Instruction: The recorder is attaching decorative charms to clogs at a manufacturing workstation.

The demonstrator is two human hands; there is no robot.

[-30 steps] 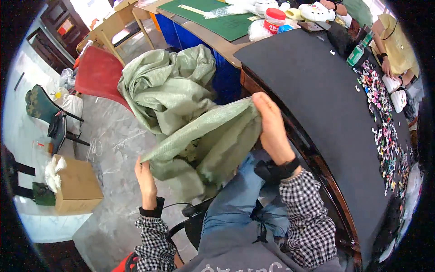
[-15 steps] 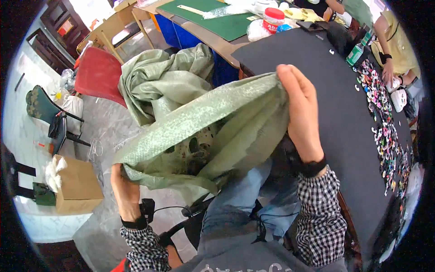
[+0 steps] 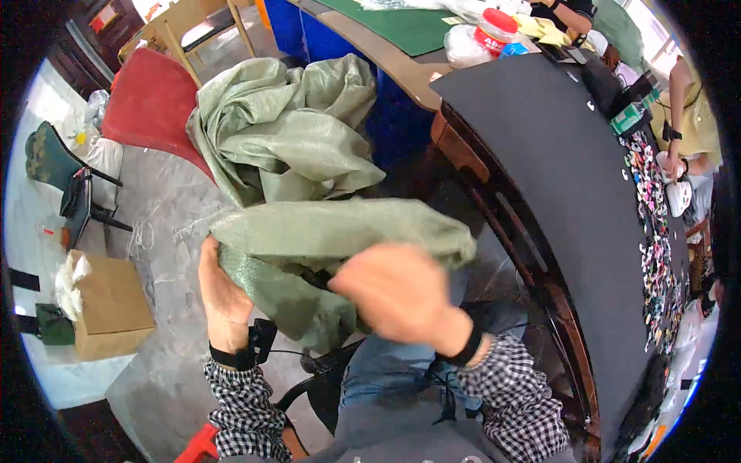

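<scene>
A pale green woven sack (image 3: 340,230) hangs in front of my lap, its rim folded over in a band. My left hand (image 3: 224,289) grips the left end of this rim, thumb side showing and fingers partly behind the cloth. In front of the sack's near side is my right hand (image 3: 397,293), smeared by motion, with its fingers curled or hidden; what it holds, if anything, cannot be made out. The inside of the sack is mostly covered by the fold and my right hand. More green woven cloth (image 3: 285,131) lies crumpled just beyond.
On the right, a dark-topped table (image 3: 556,154) bears a long spread of small colourful pieces (image 3: 654,247). A red-lidded jar (image 3: 494,32) stands at its far end. A red chair (image 3: 150,100) and a cardboard box (image 3: 116,301) are at left. Another person's hand (image 3: 674,163) is at far right.
My right hand has left the sack's raised right rim and moved down and left across its front. The rim has dropped and the opening has narrowed. My left hand keeps its grip.
</scene>
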